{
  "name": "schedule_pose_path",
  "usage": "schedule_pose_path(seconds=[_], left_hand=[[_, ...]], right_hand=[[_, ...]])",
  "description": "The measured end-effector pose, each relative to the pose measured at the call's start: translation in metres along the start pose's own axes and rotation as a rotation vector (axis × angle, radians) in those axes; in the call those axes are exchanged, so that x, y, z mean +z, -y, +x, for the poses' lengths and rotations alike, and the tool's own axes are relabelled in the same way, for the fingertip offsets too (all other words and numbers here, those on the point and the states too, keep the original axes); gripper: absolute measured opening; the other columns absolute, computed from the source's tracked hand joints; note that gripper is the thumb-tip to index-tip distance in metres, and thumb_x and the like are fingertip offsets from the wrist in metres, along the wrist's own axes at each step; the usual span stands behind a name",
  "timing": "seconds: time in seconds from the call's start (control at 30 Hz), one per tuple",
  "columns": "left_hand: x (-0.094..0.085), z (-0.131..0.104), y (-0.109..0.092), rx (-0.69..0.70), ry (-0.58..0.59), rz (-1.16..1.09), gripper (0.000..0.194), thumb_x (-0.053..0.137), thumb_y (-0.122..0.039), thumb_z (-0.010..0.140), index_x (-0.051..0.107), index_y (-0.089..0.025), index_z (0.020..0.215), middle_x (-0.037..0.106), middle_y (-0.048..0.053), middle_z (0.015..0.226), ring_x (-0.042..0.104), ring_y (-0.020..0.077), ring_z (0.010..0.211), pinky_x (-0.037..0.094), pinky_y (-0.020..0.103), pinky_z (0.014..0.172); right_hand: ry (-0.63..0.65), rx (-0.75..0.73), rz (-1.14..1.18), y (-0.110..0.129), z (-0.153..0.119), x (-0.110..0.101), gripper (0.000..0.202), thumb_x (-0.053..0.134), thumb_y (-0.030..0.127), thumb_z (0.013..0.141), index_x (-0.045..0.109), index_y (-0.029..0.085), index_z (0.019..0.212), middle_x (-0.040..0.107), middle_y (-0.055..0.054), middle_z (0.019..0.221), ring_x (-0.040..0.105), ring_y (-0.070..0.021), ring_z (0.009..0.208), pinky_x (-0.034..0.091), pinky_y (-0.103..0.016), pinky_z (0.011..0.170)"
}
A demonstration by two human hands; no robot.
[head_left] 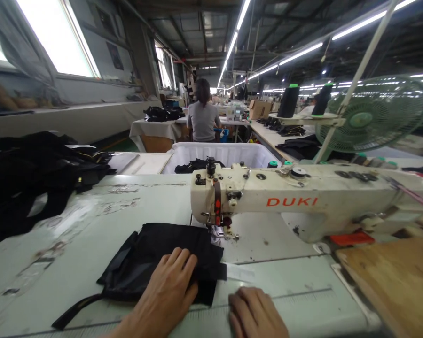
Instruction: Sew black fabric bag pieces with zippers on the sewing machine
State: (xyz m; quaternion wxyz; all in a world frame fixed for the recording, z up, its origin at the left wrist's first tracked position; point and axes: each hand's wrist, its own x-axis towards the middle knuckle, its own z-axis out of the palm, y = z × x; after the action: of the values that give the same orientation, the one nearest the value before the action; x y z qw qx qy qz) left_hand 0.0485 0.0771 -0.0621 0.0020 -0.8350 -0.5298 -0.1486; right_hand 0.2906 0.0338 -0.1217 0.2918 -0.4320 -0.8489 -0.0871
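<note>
A black fabric piece [155,246], folded like a flat pouch, lies on the pale green table in front of the sewing machine. Its far right edge reaches close to the presser foot [225,233], and a narrow strap [75,311] trails off its left corner. My left hand [172,286] rests on the fabric, fingers laid over its right part and thumb apart. Close to the table's front edge, my right hand [255,312] is loosely curved with nothing visible in it; its underside is hidden. A pale strip [239,271] lies just beyond it, beside a black tab.
The white sewing machine [313,204] spans the right side. Black fabric pieces [38,173] are heaped at left. Behind the table stands a white bin [225,151] with black cloth inside. A wooden board [395,272], thread cones [288,101] and a fan [370,115] are at right. Ahead sits a person [203,117].
</note>
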Motion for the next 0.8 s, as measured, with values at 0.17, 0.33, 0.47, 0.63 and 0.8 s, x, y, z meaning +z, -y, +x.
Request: schedule_pose_path(seconds=[0.17, 0.33, 0.47, 0.63, 0.8], left_hand=[[0.003, 0.0, 0.006, -0.088, -0.217, -0.101, 0.01, 0.044, -0.025, 0.095, 0.052, -0.022, 0.091, 0.062, 0.004, 0.085, 0.063, 0.0204, 0.075, 0.048, 0.031, 0.064], [-0.003, 0.002, 0.007, -0.128, -0.248, -0.093, 0.015, 0.043, -0.03, 0.098, 0.052, -0.023, 0.088, 0.06, 0.001, 0.079, 0.062, 0.0191, 0.067, 0.046, 0.029, 0.057], [-0.01, 0.01, 0.004, -0.131, -0.281, -0.058, 0.015, 0.041, -0.028, 0.097, 0.051, -0.023, 0.087, 0.06, 0.001, 0.078, 0.062, 0.0185, 0.067, 0.047, 0.028, 0.06], [-0.014, 0.014, 0.002, -0.105, -0.249, -0.02, 0.016, 0.04, -0.026, 0.096, 0.048, -0.024, 0.083, 0.057, 0.0, 0.074, 0.06, 0.0179, 0.064, 0.044, 0.028, 0.058], [-0.014, 0.012, 0.001, -0.024, -0.279, 0.021, 0.015, 0.041, -0.024, 0.096, 0.047, -0.023, 0.083, 0.055, 0.001, 0.074, 0.059, 0.0187, 0.069, 0.044, 0.029, 0.062]], right_hand=[[-0.008, 0.04, -0.063, 0.018, 0.025, 0.023, 0.049, 0.053, 0.026, 0.092, 0.05, 0.005, 0.135, 0.058, -0.017, 0.133, 0.062, -0.0313, 0.112, 0.059, -0.039, 0.085], [0.053, 0.037, 0.07, 0.034, 0.05, 0.027, 0.07, 0.044, 0.001, 0.071, 0.039, -0.002, 0.141, 0.044, -0.022, 0.145, 0.044, -0.0328, 0.133, 0.05, -0.048, 0.1], [0.151, 0.037, 0.289, 0.041, 0.056, 0.023, 0.083, 0.044, 0.0, 0.061, 0.035, 0.001, 0.143, 0.035, -0.018, 0.152, 0.029, -0.0264, 0.142, 0.039, -0.044, 0.111], [0.176, 0.068, 0.511, 0.037, 0.063, 0.013, 0.038, 0.043, 0.008, 0.082, 0.056, 0.011, 0.118, 0.044, -0.014, 0.147, 0.036, -0.0191, 0.138, 0.032, -0.036, 0.115], [0.266, 0.018, 0.545, 0.035, 0.072, 0.006, 0.045, 0.045, 0.014, 0.084, 0.049, 0.009, 0.128, 0.04, -0.014, 0.15, 0.029, -0.0202, 0.142, 0.024, -0.035, 0.118]])
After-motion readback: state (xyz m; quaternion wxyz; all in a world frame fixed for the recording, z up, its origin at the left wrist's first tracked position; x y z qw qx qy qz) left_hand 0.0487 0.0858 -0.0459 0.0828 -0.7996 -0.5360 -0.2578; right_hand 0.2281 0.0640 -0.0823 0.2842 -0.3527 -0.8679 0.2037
